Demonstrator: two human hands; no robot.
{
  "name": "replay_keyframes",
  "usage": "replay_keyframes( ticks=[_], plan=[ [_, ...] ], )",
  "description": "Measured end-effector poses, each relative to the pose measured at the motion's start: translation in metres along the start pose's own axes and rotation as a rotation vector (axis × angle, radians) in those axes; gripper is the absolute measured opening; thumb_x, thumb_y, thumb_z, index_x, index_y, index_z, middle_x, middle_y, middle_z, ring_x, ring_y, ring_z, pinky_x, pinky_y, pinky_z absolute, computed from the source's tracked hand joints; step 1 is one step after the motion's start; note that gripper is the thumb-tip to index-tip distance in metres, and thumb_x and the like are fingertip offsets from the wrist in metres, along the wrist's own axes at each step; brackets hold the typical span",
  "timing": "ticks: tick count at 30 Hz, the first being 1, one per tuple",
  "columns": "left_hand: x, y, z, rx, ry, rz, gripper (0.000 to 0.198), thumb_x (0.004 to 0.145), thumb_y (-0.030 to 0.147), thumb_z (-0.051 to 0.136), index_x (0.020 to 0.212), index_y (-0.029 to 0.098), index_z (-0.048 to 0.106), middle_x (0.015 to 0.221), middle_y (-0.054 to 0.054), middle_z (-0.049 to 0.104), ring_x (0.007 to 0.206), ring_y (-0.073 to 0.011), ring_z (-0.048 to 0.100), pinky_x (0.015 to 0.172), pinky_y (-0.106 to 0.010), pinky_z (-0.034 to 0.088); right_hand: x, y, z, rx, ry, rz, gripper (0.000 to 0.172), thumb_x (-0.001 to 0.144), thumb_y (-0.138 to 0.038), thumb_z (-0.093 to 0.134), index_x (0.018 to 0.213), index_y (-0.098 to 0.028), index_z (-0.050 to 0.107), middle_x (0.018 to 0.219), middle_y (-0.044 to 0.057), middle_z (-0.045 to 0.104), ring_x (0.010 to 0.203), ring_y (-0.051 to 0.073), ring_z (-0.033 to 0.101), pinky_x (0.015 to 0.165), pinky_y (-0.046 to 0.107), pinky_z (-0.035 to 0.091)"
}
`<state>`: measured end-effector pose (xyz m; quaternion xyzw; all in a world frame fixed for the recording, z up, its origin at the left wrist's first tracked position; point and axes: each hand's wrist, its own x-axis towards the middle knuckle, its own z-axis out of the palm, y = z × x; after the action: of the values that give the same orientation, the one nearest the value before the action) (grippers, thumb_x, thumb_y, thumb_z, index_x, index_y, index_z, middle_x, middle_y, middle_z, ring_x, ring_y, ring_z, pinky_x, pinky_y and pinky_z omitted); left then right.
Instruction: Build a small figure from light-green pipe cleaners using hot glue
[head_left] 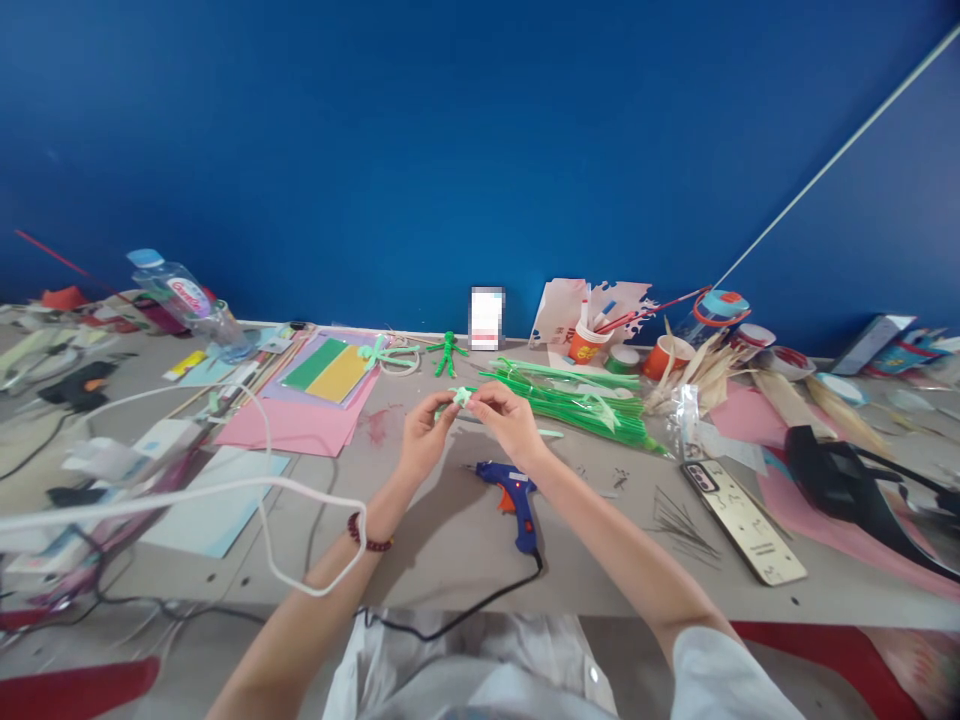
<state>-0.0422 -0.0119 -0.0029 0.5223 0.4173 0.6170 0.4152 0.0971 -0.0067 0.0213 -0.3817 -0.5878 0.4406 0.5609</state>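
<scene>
Between the fingertips of both hands is a small pale green pipe cleaner piece [463, 397], held above the middle of the table. My left hand [427, 425] pinches it from the left, and my right hand [506, 415] from the right. Its exact shape is partly covered by the fingers. Just below the hands lies a blue hot glue gun [510, 485] with an orange trigger and a small red light. Behind the hands, a green pipe cleaner figure [448, 355] leans near the wall. A bundle of green pipe cleaners [577, 405] lies right of my right hand.
A white cable [270, 480] loops across the left side, near my left forearm. The glue gun's black cord [480, 605] runs off the table's front edge. A phone [742, 520] and thin wires [682, 525] lie right. Pink paper [300, 425] and a plastic bottle [187, 295] are left.
</scene>
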Motion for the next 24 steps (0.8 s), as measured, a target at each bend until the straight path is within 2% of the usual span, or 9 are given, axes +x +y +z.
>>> replay_keyframes(
  ticks=[5, 10, 18, 21, 24],
  plan=[
    [0.001, -0.004, -0.002, 0.036, -0.028, 0.008, 0.026, 0.071, 0.040, 0.067, 0.084, 0.018, 0.066, 0.086, -0.006, 0.069, 0.082, -0.0189, 0.062, 0.073, -0.030, 0.048, 0.000, -0.006, 0.001, 0.126, -0.014, 0.105, 0.020, 0.066, -0.040, 0.070, 0.064, -0.021, 0.065, 0.078, 0.001, 0.059, 0.071, 0.013, 0.056, 0.065, 0.026, 0.047],
    [0.000, -0.008, -0.004, 0.103, -0.021, 0.105, 0.021, 0.075, 0.038, 0.063, 0.083, 0.019, 0.064, 0.084, -0.005, 0.067, 0.082, -0.0187, 0.060, 0.078, -0.030, 0.046, -0.001, -0.007, 0.000, 0.175, -0.049, 0.197, 0.019, 0.063, -0.038, 0.072, 0.061, -0.020, 0.065, 0.074, 0.000, 0.058, 0.063, 0.011, 0.051, 0.059, 0.024, 0.043],
    [-0.003, 0.001, -0.003, 0.285, 0.009, 0.223, 0.017, 0.080, 0.035, 0.057, 0.085, 0.021, 0.062, 0.083, -0.004, 0.064, 0.082, -0.0188, 0.058, 0.079, -0.030, 0.044, 0.000, -0.006, -0.003, 0.191, -0.114, 0.310, 0.021, 0.067, -0.039, 0.068, 0.064, -0.019, 0.064, 0.069, 0.000, 0.059, 0.057, 0.009, 0.047, 0.055, 0.023, 0.039],
    [-0.002, 0.002, -0.003, 0.371, 0.051, 0.300, 0.014, 0.083, 0.032, 0.053, 0.085, 0.021, 0.061, 0.081, -0.004, 0.062, 0.079, -0.0179, 0.057, 0.075, -0.029, 0.043, 0.000, -0.009, -0.004, 0.097, -0.064, 0.217, 0.021, 0.073, -0.040, 0.064, 0.073, -0.019, 0.065, 0.069, 0.000, 0.059, 0.059, 0.011, 0.049, 0.057, 0.025, 0.043],
    [-0.002, 0.003, -0.004, 0.503, 0.067, 0.400, 0.012, 0.086, 0.028, 0.050, 0.086, 0.020, 0.059, 0.081, -0.005, 0.063, 0.079, -0.0177, 0.057, 0.075, -0.030, 0.041, 0.000, -0.015, -0.008, -0.192, -0.016, -0.108, 0.017, 0.078, -0.034, 0.061, 0.090, -0.023, 0.066, 0.088, 0.004, 0.062, 0.074, 0.015, 0.056, 0.068, 0.029, 0.047]
  ],
)
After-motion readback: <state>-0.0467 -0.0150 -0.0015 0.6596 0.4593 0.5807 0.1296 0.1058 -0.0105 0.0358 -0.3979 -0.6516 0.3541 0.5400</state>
